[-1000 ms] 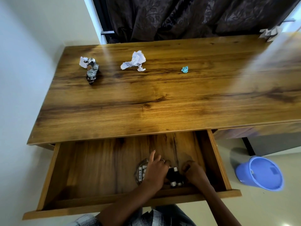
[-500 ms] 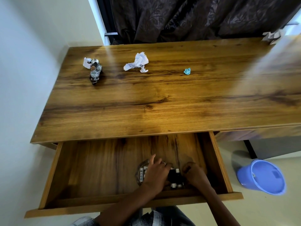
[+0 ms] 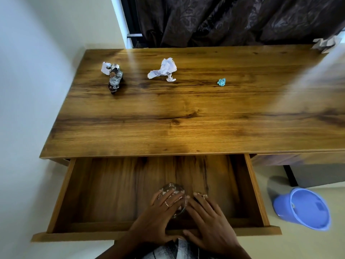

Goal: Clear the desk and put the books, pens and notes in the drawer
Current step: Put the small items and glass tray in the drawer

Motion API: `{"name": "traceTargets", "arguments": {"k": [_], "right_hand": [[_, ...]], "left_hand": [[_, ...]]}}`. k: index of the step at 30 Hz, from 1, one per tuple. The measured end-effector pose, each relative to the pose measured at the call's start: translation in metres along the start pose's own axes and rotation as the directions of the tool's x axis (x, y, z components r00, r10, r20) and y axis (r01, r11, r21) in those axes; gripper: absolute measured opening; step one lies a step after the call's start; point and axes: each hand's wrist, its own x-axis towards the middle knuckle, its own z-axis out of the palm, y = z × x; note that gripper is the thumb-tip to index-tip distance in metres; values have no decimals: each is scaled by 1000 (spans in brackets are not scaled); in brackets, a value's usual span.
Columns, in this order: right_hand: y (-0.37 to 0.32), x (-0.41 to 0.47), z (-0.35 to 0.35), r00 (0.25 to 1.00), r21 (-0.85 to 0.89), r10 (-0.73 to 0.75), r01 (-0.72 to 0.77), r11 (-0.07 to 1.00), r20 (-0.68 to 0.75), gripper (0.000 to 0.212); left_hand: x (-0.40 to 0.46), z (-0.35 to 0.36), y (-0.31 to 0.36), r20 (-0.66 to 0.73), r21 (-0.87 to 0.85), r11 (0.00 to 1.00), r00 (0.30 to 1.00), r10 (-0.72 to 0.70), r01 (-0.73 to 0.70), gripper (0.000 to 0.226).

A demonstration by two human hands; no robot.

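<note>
Hands lie flat and open inside the pulled-out drawer (image 3: 115,193), left hand (image 3: 160,212) cupping a clear glass bowl (image 3: 175,200), right hand (image 3: 207,215) beside it, apparently settling it near the front.

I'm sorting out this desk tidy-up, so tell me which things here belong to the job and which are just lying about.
Part of the job:
desk
open drawer
clear round thing in the drawer, under the left hand
right hand

Just lying about:
white crumpled paper
foil wrapper
small blue wad
blue bucket
</note>
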Motion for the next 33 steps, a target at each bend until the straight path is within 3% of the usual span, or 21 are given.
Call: {"name": "traceTargets", "arguments": {"k": [5,14,22,27,33], "right_hand": [[4,9,3,997,-59,52,-56,997,-57,62],[22,49,-5,990,-98,123,-130,987,-69,65],[48,103,-20,975,-111,224,-223,968,-10,77],[65,117,-23,983,-97,177,-172,980,45,89],[73,118,-18,992,-157,124,-124,980,-8,82]], "left_hand": [[2,-10,3,-11,48,998,1000,-29,30,97],[31,-31,-18,-167,122,985,981,-97,118,105],[63,-49,-42,-250,94,942,923,-291,323,112],[75,-48,-47,-293,87,896,870,-395,436,98],[86,-34,-54,-435,143,892,837,-332,428,78]]}}
